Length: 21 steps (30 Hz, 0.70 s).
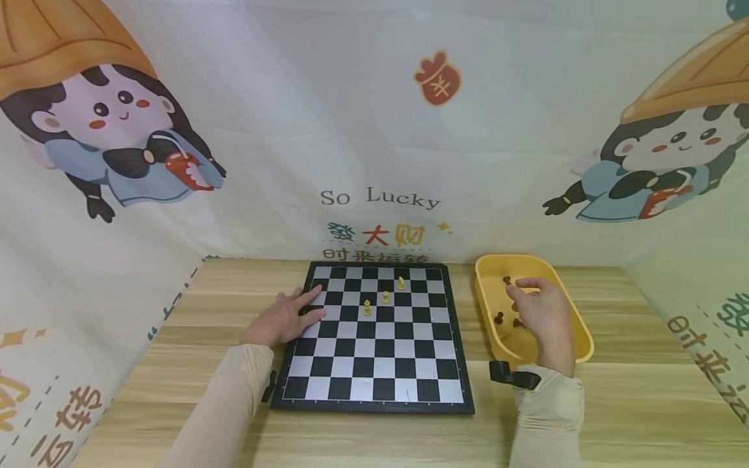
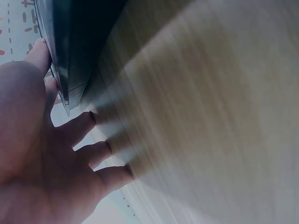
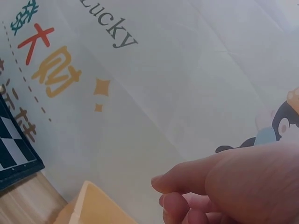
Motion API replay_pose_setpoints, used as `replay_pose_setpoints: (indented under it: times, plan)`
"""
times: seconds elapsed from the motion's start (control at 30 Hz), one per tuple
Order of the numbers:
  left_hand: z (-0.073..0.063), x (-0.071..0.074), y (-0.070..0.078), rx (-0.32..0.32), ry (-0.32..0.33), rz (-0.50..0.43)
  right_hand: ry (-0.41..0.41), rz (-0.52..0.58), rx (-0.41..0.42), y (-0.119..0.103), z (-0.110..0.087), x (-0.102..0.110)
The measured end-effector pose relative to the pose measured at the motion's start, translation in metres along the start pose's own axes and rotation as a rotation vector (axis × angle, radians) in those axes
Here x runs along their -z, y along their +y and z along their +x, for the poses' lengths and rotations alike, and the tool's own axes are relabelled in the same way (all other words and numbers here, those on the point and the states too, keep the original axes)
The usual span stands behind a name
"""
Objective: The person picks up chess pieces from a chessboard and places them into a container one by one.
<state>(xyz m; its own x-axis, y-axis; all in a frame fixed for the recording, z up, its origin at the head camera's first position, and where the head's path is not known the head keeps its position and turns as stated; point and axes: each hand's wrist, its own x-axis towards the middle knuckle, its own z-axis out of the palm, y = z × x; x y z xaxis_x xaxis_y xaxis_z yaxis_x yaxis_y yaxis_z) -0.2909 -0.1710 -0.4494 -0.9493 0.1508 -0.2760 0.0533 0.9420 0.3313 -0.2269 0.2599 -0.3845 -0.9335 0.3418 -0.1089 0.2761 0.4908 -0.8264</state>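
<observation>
My left hand (image 1: 281,320) rests over the left edge of a black-and-white chessboard (image 1: 363,404), two digits lying on its squares. In the left wrist view the other fingers touch the tabletop beside the board's dark side. Three small yellow chess pieces (image 1: 367,307) stand on the board in a diagonal line. My right hand (image 1: 541,312) hovers over a yellow tray (image 1: 576,325), thumb and forefinger bent near each other. No piece shows between them in the right wrist view. A dark chess piece (image 1: 506,280) appears right by its fingertips; more dark pieces (image 1: 499,318) lie in the tray.
The wooden tabletop (image 1: 193,364) runs around board and tray. Behind rises a printed cloth backdrop (image 1: 497,162) with cartoon figures and lettering, and it also hangs along both sides. A black strap (image 1: 515,376) is around the right wrist.
</observation>
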Motion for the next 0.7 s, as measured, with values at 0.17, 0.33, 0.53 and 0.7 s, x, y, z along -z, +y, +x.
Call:
replay_pose_setpoints:
  times: [0.17,0.33,0.53,0.7]
  plan:
    - [0.000,0.001,-0.001,-0.003,0.001,-0.002,-0.004,0.004,0.022,-0.005,0.000,-0.003]
    - [0.000,0.001,-0.001,-0.001,0.004,-0.004,0.011,-0.010,0.076,-0.011,-0.001,-0.012]
    - [-0.001,0.001,0.001,0.003,0.010,-0.008,-0.014,0.000,0.105,-0.020,-0.003,-0.029]
    - [-0.001,0.001,0.001,0.004,0.014,-0.008,-0.038,-0.008,0.130,-0.028,-0.006,-0.042]
